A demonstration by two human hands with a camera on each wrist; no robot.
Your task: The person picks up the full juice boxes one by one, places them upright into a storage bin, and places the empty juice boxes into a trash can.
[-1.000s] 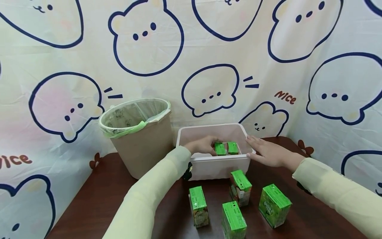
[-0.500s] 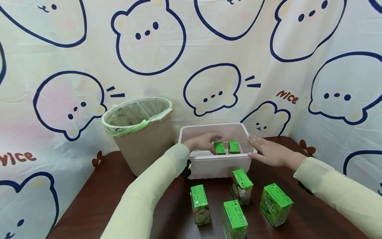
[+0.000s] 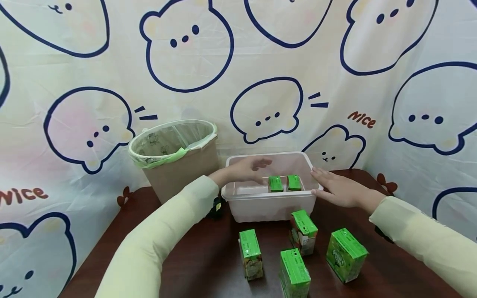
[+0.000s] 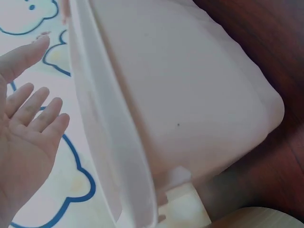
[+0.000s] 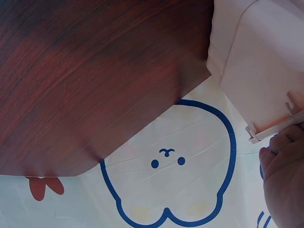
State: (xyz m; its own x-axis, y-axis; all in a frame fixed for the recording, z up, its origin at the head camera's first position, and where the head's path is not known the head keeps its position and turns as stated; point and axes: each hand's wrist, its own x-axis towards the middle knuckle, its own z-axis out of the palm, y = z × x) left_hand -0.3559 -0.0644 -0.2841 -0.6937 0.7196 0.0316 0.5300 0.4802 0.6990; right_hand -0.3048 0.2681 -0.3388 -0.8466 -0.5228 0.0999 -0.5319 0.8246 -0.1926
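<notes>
A pale pink plastic bin stands on the table, with two small green-topped boxes inside, the left box and the right box, side by side. My left hand hovers over the bin's left part, apart from the boxes, holding nothing. In the left wrist view that hand shows its palm, fingers loosely extended, beside the bin's wall. My right hand rests on the bin's right rim with fairly straight fingers. The right wrist view shows this hand at the bin's edge, fingers partly cut off.
Several more green-topped boxes stand before the bin: a left one, a front one, one near the bin and a right one. A lined trash can stands left of the bin on the dark wood table.
My left hand has let go of the left box in the bin and risen up and leftward, away from it. My right hand has stayed on the bin's rim.
</notes>
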